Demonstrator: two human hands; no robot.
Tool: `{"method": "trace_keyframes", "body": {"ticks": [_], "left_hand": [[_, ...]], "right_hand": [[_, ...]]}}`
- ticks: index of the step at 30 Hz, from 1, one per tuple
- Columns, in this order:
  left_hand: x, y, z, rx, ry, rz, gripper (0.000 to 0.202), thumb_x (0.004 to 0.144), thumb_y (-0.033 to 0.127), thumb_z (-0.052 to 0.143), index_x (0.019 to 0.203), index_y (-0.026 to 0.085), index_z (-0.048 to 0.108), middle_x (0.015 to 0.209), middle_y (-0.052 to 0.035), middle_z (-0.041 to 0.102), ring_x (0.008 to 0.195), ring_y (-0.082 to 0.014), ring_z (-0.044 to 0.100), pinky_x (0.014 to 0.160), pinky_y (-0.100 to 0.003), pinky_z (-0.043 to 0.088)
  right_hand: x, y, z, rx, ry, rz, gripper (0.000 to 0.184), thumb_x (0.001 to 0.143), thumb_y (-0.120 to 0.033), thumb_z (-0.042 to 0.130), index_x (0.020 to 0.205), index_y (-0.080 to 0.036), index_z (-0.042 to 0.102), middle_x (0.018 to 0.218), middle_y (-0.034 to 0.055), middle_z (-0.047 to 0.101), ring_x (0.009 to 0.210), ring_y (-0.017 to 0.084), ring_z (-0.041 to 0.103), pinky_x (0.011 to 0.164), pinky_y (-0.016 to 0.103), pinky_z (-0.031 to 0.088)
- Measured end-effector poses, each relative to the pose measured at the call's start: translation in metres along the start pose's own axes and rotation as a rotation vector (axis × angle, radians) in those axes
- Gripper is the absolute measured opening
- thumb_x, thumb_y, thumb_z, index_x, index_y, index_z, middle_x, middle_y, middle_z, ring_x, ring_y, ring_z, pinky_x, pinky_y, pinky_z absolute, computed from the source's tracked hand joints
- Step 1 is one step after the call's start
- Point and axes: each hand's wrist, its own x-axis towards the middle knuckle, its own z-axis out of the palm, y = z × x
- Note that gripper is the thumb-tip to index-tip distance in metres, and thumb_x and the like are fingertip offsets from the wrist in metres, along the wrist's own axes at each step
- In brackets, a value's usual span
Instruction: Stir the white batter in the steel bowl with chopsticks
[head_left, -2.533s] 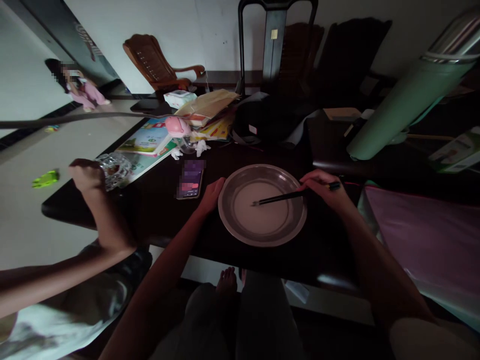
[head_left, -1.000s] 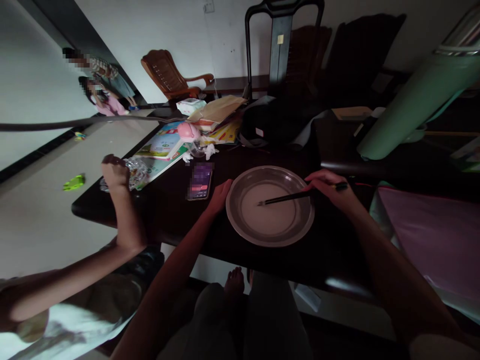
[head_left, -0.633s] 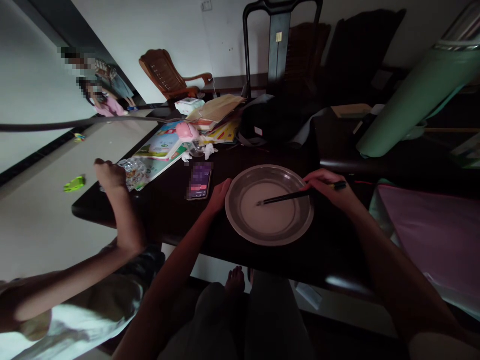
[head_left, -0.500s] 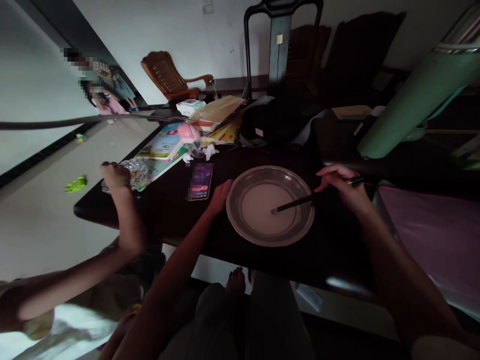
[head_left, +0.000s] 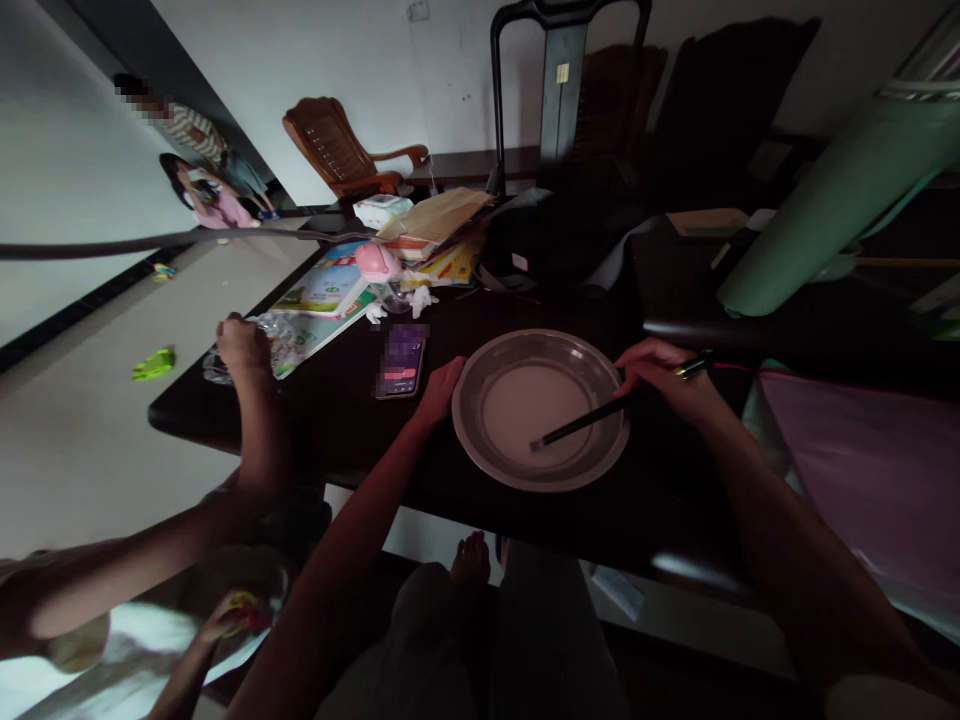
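Observation:
A round, shallow metal dish (head_left: 466,440) stands on the dark table, with a pale, flat-looking bottom. At its left rim is my left hand (head_left: 441,390), fingers closed against the edge and partly hidden. My right hand (head_left: 664,375), by the right rim, grips a slim brush (head_left: 589,416) with a black handle and a gold band. The brush slants down to the left over the dish, its pale tip at or just above the bottom; contact cannot be told. A lit phone (head_left: 402,362) lies left of my left hand.
Another person's hand (head_left: 244,345) rests at a crumpled clear plastic bag (head_left: 279,335) on the left. Behind are booklets (head_left: 322,285), a pink-topped bottle (head_left: 377,262) and a black bag (head_left: 555,245). A tall green flask (head_left: 817,205) and a pink folder (head_left: 870,450) occupy the right.
My right hand has moved left to the dish's rim, and the brush tip has shifted slightly left and nearer to me. My left hand stays put. The other person's hand moved slightly right.

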Motion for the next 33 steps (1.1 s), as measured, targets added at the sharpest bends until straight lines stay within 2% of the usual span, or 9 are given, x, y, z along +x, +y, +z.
{"method": "trace_keyframes", "body": {"ticks": [2, 7, 13, 18, 21, 24, 27, 30, 33], "left_hand": [[0.0, 0.0, 0.0, -0.002, -0.002, 0.006, 0.041, 0.095, 0.047, 0.032, 0.067, 0.02, 0.043, 0.07, 0.0007, 0.05, 0.072, -0.0152, 0.047, 0.069, -0.027, 0.04], [0.0, 0.0, -0.001, 0.001, -0.002, 0.021, 0.041, 0.095, 0.048, 0.032, 0.071, 0.019, 0.049, 0.072, 0.0, 0.051, 0.074, -0.016, 0.047, 0.07, -0.027, 0.04], [0.001, -0.002, 0.0, 0.022, -0.013, 0.002, 0.043, 0.094, 0.051, 0.03, 0.072, 0.02, 0.049, 0.073, -0.0003, 0.052, 0.075, -0.0166, 0.047, 0.07, -0.027, 0.04], [0.001, -0.001, 0.001, 0.014, 0.004, -0.008, 0.044, 0.094, 0.052, 0.031, 0.071, 0.02, 0.049, 0.071, 0.0003, 0.051, 0.073, -0.0159, 0.046, 0.068, -0.027, 0.039], [0.001, 0.0, 0.0, -0.004, 0.003, 0.001, 0.042, 0.097, 0.046, 0.032, 0.071, 0.019, 0.051, 0.07, 0.0004, 0.052, 0.072, -0.0154, 0.048, 0.068, -0.027, 0.04], [0.0, 0.003, 0.0, 0.017, 0.009, -0.007, 0.04, 0.098, 0.04, 0.032, 0.071, 0.018, 0.052, 0.07, -0.0002, 0.055, 0.073, -0.0156, 0.049, 0.068, -0.026, 0.041], [0.0, 0.005, 0.0, 0.04, 0.009, -0.014, 0.039, 0.098, 0.039, 0.032, 0.072, 0.019, 0.052, 0.071, -0.0006, 0.055, 0.074, -0.0161, 0.049, 0.068, -0.026, 0.041], [0.0, 0.006, 0.0, 0.035, -0.001, -0.011, 0.039, 0.097, 0.043, 0.031, 0.071, 0.02, 0.05, 0.069, -0.0002, 0.052, 0.072, -0.0164, 0.047, 0.067, -0.027, 0.04], [0.001, 0.004, 0.0, 0.02, -0.011, 0.007, 0.04, 0.095, 0.046, 0.032, 0.071, 0.02, 0.048, 0.069, 0.0001, 0.051, 0.072, -0.0162, 0.046, 0.067, -0.027, 0.039]], "right_hand": [[0.001, -0.002, 0.004, -0.038, -0.021, 0.005, 0.012, 0.087, -0.037, 0.064, 0.088, -0.027, 0.071, 0.07, -0.0001, 0.074, 0.068, 0.02, 0.071, 0.063, 0.032, 0.052], [0.002, -0.001, -0.003, -0.02, 0.107, -0.021, 0.012, 0.089, -0.031, 0.06, 0.09, -0.025, 0.07, 0.067, -0.0006, 0.072, 0.067, 0.018, 0.07, 0.068, 0.031, 0.051], [0.002, 0.002, 0.0, -0.041, -0.004, -0.011, 0.012, 0.087, -0.036, 0.064, 0.089, -0.026, 0.071, 0.069, 0.0, 0.074, 0.069, 0.02, 0.071, 0.065, 0.031, 0.052], [0.004, 0.001, -0.008, -0.014, 0.135, -0.033, 0.014, 0.088, -0.037, 0.062, 0.09, -0.026, 0.07, 0.066, 0.0, 0.071, 0.066, 0.019, 0.071, 0.065, 0.032, 0.051], [0.003, 0.002, -0.006, 0.026, 0.076, -0.036, 0.016, 0.089, -0.037, 0.059, 0.09, -0.025, 0.07, 0.06, -0.0013, 0.068, 0.06, 0.018, 0.069, 0.063, 0.032, 0.051], [0.003, 0.003, 0.002, -0.009, -0.023, -0.013, 0.015, 0.088, -0.037, 0.062, 0.09, -0.025, 0.07, 0.067, 0.0, 0.072, 0.067, 0.019, 0.071, 0.065, 0.032, 0.053], [0.005, 0.003, -0.001, -0.063, 0.049, -0.035, 0.013, 0.088, -0.035, 0.063, 0.09, -0.025, 0.07, 0.074, 0.0016, 0.074, 0.073, 0.02, 0.072, 0.067, 0.032, 0.053], [0.006, 0.004, -0.013, -0.028, 0.144, -0.063, 0.014, 0.089, -0.033, 0.06, 0.092, -0.024, 0.07, 0.065, -0.0002, 0.07, 0.065, 0.019, 0.071, 0.064, 0.031, 0.052], [0.004, 0.005, -0.011, 0.028, 0.086, -0.056, 0.015, 0.089, -0.032, 0.058, 0.091, -0.024, 0.07, 0.058, -0.0016, 0.066, 0.058, 0.018, 0.069, 0.059, 0.031, 0.051]]}}
